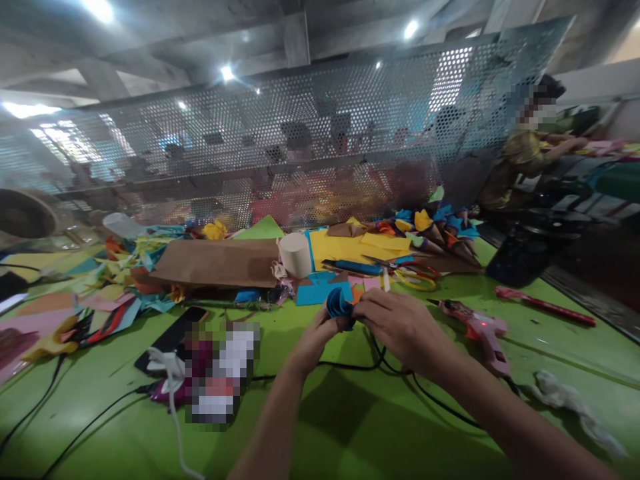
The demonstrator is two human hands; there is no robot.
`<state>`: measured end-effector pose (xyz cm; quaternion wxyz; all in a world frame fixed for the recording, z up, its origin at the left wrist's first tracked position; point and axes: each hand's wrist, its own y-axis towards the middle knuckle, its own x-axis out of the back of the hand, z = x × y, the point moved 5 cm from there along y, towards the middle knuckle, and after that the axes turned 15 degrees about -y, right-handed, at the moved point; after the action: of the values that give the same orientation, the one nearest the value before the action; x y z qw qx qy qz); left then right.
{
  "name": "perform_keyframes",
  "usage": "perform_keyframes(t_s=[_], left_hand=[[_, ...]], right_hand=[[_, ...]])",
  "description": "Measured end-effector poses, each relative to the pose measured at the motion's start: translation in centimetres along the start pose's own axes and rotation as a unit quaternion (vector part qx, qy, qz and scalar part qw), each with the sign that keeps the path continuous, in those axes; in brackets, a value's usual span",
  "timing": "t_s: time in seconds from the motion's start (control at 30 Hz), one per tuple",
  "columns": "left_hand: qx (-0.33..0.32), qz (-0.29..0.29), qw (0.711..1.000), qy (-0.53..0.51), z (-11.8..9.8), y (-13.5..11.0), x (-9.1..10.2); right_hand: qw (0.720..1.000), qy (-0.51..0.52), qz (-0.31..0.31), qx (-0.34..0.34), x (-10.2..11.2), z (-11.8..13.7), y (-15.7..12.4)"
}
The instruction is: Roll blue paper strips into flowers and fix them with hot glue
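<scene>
Between my two hands is a blue paper flower (339,302) with curled, layered petals, held just above the green table. My left hand (320,337) grips it from the left and below, thumb against its side. My right hand (393,320) has its fingers closed at the flower's right edge, and its fingertips are partly hidden. Right behind the flower lie cut pieces of blue paper (310,293). A pink glue gun (480,330) with a small red light rests to the right of my right hand.
Scissors (417,275) and a blue cutter knife (353,267) lie behind my hands, beside a white tape roll (295,255) and yellow paper (345,250). Black cables (350,365) cross under my arms. A phone (170,340) lies left. A perforated metal screen (280,147) closes the back; a person (525,153) sits right.
</scene>
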<state>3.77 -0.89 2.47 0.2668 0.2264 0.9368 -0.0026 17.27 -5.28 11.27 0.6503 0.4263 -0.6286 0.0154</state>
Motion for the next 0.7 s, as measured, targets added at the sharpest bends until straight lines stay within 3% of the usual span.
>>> perform_keyframes(t_s=[0.7], left_hand=[[0.015,-0.018,0.999,-0.022,0.57,-0.14,1.10]], right_hand=[[1.000,-0.005,0.005,0.007,0.06,-0.39,-0.38]])
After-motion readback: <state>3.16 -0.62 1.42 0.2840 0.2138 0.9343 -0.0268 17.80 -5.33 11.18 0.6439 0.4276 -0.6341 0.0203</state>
